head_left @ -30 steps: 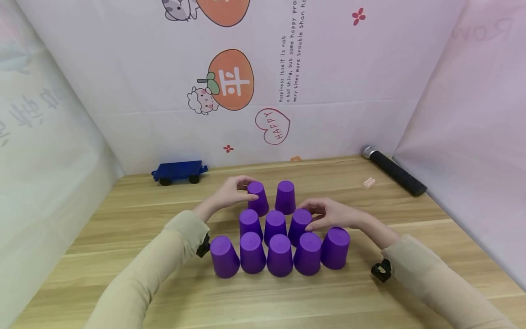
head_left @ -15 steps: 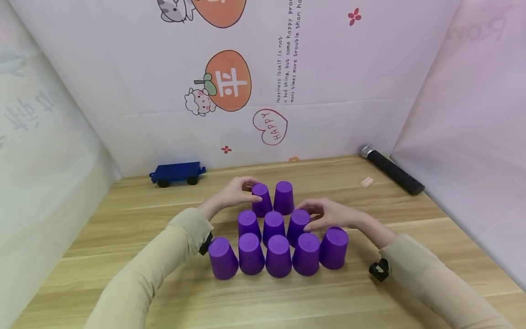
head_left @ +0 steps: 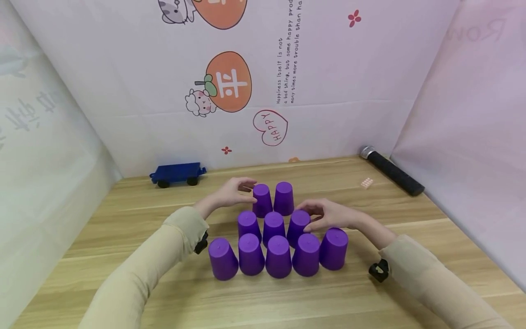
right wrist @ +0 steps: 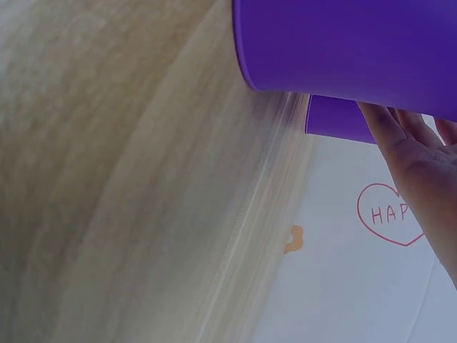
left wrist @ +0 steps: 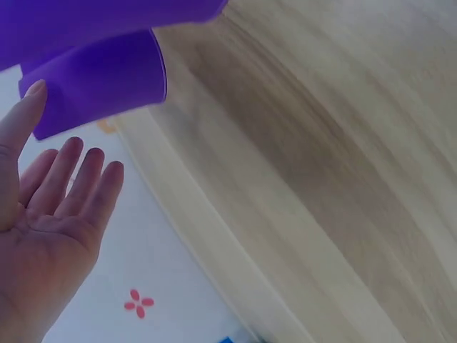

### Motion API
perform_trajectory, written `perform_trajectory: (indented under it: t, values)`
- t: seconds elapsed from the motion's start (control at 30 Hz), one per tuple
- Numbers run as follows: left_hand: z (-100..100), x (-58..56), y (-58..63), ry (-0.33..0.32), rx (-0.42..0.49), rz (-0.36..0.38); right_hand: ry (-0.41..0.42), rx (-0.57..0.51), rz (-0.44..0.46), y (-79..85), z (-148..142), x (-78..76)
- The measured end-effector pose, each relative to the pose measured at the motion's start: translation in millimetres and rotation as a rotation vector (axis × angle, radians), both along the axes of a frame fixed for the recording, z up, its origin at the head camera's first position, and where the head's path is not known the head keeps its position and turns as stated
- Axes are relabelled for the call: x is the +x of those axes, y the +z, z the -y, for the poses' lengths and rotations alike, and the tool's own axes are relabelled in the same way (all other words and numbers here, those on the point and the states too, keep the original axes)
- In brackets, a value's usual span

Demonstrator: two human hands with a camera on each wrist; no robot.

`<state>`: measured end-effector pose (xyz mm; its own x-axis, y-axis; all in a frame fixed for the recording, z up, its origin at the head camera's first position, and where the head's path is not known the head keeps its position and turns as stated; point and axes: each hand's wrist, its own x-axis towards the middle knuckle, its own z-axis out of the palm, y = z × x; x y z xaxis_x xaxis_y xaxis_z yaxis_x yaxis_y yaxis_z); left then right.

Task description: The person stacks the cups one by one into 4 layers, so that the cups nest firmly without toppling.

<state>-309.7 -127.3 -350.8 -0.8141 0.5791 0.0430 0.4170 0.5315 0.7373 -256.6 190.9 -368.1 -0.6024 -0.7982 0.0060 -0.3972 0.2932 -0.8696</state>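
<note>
The left grip [head_left: 230, 193], spread, is just beside a back purple cup [head_left: 263, 204] at 11 o'clock from the central cup [head_left: 273, 227]; the right grip [head_left: 330, 214] pinches the side cup [head_left: 297, 230] at 3 o'clock

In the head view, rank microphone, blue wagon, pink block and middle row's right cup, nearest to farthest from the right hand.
1. Middle row's right cup: at the right hand.
2. Pink block: beyond, to the right.
3. Microphone: farther right.
4. Blue wagon: far left, near the back wall.
</note>
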Motion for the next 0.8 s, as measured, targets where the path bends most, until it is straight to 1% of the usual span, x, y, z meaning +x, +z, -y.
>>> perform_trajectory:
  t: [0.23,0.37,0.47,0.53,0.63,0.7,0.8]
  values:
    - [28,6.0,7.1,0.044,0.020,0.024,0.002,-0.002,-0.015,-1.3,1,-0.7]
    - [43,9.1,6.6,0.055,0.051,0.017,-0.001,-0.003,-0.014,-1.7,0,-0.6]
    - [51,14.1,6.2,0.073,0.081,0.010,0.001,-0.005,-0.007,-1.8,-1,-0.2]
    - [57,18.3,5.0,0.091,0.104,0.010,0.003,-0.008,-0.003,-1.7,-1,0.0]
    - [63,27.7,2.6,0.123,0.157,0.048,-0.001,-0.006,0.000,-1.7,-2,0.1]
    - [66,35.4,0.1,0.139,0.200,0.081,-0.008,-0.004,-0.004,-1.6,-2,0.0]
    - [67,46.9,-5.3,0.145,0.291,0.141,-0.026,-0.006,-0.008,-1.5,-3,-0.3]
